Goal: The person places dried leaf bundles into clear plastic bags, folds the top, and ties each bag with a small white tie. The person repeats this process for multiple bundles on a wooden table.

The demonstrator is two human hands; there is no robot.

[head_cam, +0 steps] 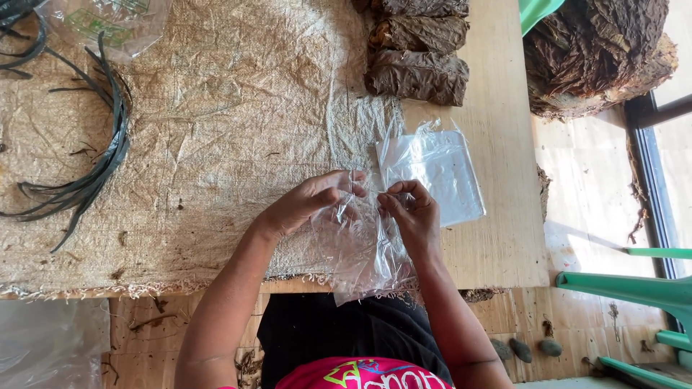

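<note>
Both hands work at the near edge of the tabletop [497, 245], over a sheet of coarse woven sacking [216, 144]. Left hand [310, 202]: fingers curled, thumb and fingertips pinched on the upper edge of a clear plastic bag [360, 252]. Right hand [411, 212]: fingers bent inward, also pinching that bag's upper edge, just beside the left fingertips. The bag is thin, crumpled and transparent; it hangs from both hands down past the tabletop edge toward the person's lap. Just beyond the right hand, touching or nearly touching it, lies a flat stack of clear rectangular bags [436, 173], partly on bare wood. Farther out from the hands stand three rolled bundles of dark brown dried leaf [418, 50], side by side. Well beyond and outward of the right hand, off the tabletop, is a large heap of the same brown leaf [598, 57]. Far outward of the left hand lie dark green strips [94, 173], looped loosely on the sacking, and beyond them a clear packet with green print [108, 21]; the print is too small to make out.
</note>
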